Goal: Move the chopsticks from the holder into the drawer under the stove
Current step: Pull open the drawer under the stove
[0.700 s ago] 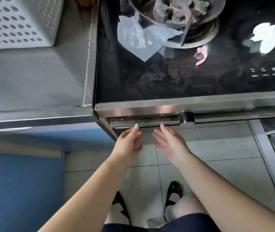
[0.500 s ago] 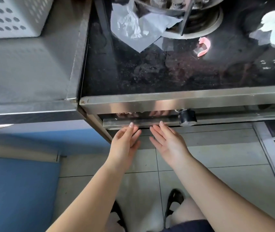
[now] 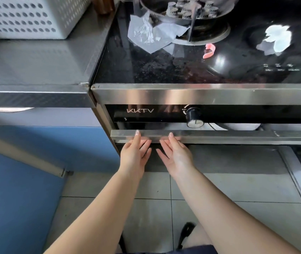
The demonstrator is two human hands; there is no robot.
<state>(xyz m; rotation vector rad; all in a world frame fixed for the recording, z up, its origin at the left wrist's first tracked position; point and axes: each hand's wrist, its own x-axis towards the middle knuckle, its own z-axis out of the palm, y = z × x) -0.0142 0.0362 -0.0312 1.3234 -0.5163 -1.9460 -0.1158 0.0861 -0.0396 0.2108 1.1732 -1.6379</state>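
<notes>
The drawer under the stove shows as a long steel handle bar (image 3: 219, 135) below a black panel marked KKTV with a round knob (image 3: 193, 117). My left hand (image 3: 136, 154) and my right hand (image 3: 175, 155) lie side by side, palms up, with fingers straight and their tips touching the underside of that bar. Neither hand holds anything. A narrow gap above the bar shows something pale inside (image 3: 234, 126). No chopsticks or holder are in view.
The black glass stove top (image 3: 164, 66) carries a burner with a pot (image 3: 188, 10), crumpled paper (image 3: 151, 33) and a pink clip (image 3: 209, 51). A white perforated basket (image 3: 26, 17) stands on the steel counter (image 3: 36, 61) at left. Blue cabinet fronts and tiled floor lie below.
My view has dropped lower, so the stove's front panel and knob now show. Both hands have stayed at the drawer bar, and the bar stands a little further out from the panel.
</notes>
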